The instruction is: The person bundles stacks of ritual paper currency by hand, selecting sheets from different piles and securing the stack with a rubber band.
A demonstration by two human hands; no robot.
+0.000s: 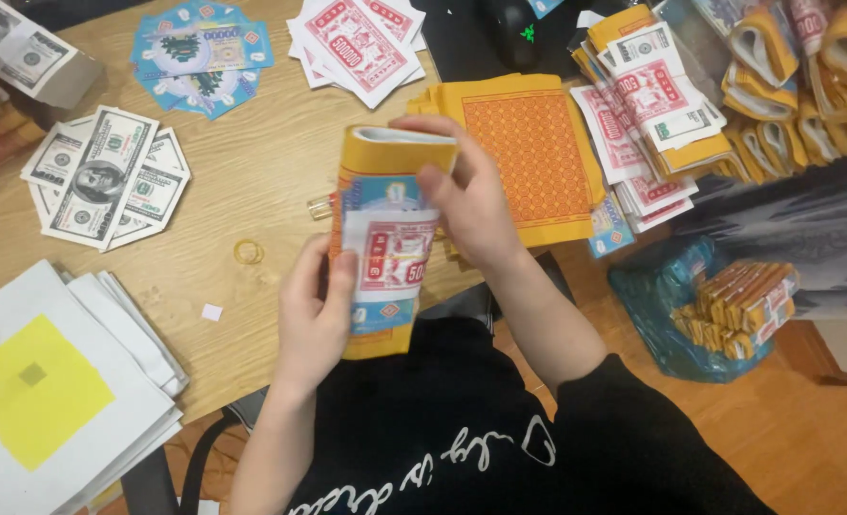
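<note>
You hold a folded bundle (pixel 385 238) of paper notes upright above the near edge of the bench (pixel 261 172). Its outer wrap is yellow, with blue and red-and-white notes showing on the face turned to you. Your left hand (pixel 314 310) grips the lower left side, thumb pressed on the front near the red-and-white note. Your right hand (pixel 466 205) is closed over the upper right side, fingers curled across the top fold and the thumb on the front.

Just behind the bundle lies a stack of yellow sheets (pixel 533 153) with an orange patterned square, partly hidden by your right hand. To its right sits a pile of mixed notes (pixel 648 124), red, white and yellow. At the far edge rests a fan of red notes (pixel 357 43), and beside it a fan of blue notes (pixel 199 52). On the left lies a fan of grey-green bills (pixel 104 176). A rubber band (pixel 248 252) lies on the wood near your left hand. White sheets (pixel 51 391) with a yellow square fill the near left corner. A blue bag (pixel 667 305) of tied bundles sits on the floor to your right.
</note>
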